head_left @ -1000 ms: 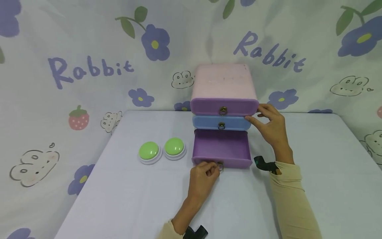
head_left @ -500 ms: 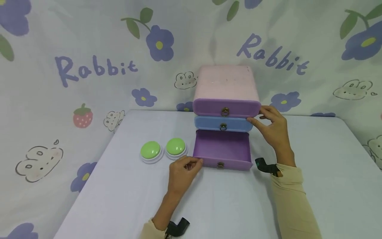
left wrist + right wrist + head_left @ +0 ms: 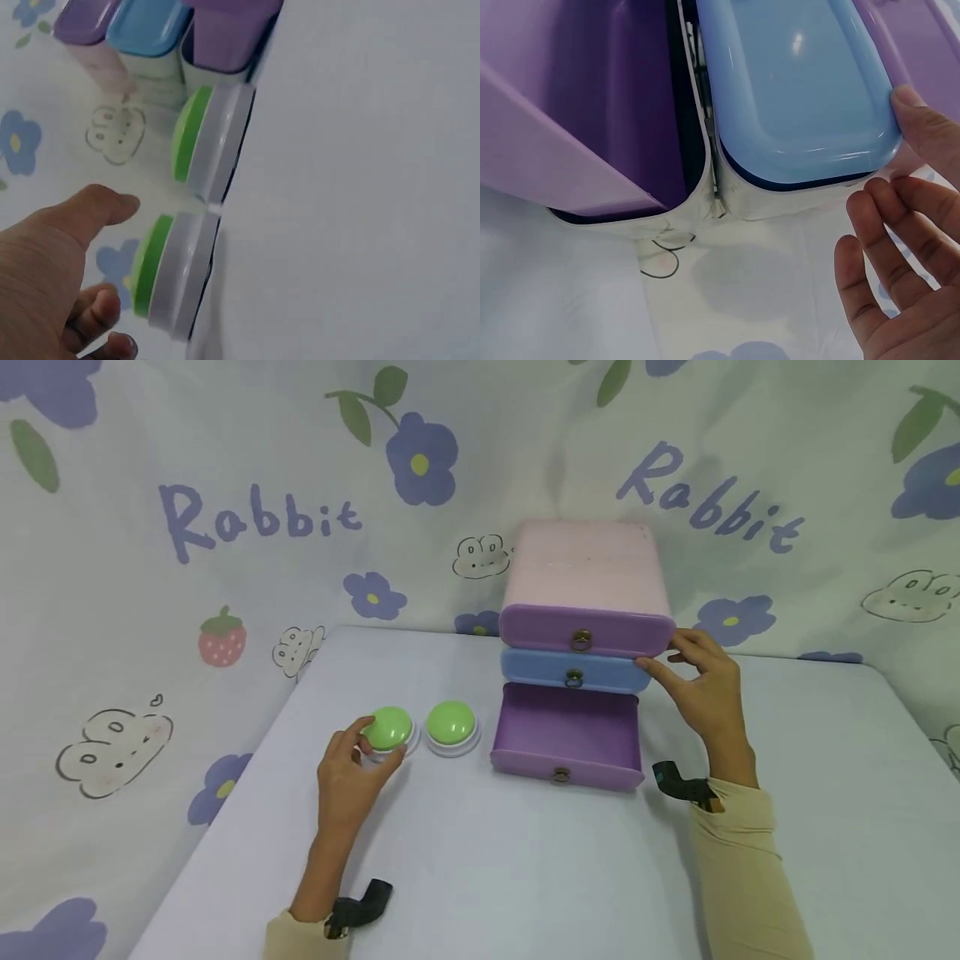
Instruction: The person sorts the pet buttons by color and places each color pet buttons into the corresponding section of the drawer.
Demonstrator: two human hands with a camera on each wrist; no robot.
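Two round push buttons with green domes and white bases stand on the table, left of a small chest of three drawers. My left hand (image 3: 348, 777) reaches over the left push button (image 3: 388, 728), thumb and fingers spread about its near side; in the left wrist view a gap shows between thumb and dome. The right push button (image 3: 451, 724) is beside it. My right hand (image 3: 705, 693) touches the chest's right side, its thumb at the corner of the blue middle drawer (image 3: 802, 90). Pulled out at the bottom is a purple drawer (image 3: 566, 768), with nothing inside.
The top purple drawer (image 3: 540, 628), under the pink top (image 3: 588, 564), and the blue drawer are closed; each has a small ring pull. A patterned cloth (image 3: 262, 435) hangs behind the white table (image 3: 510, 868). A dark camera mount (image 3: 362, 906) sits on the left wrist.
My left hand has let go of the bottom drawer's ring pull and moved left to the left push button. My right hand stays at the chest. The view has shifted slightly.
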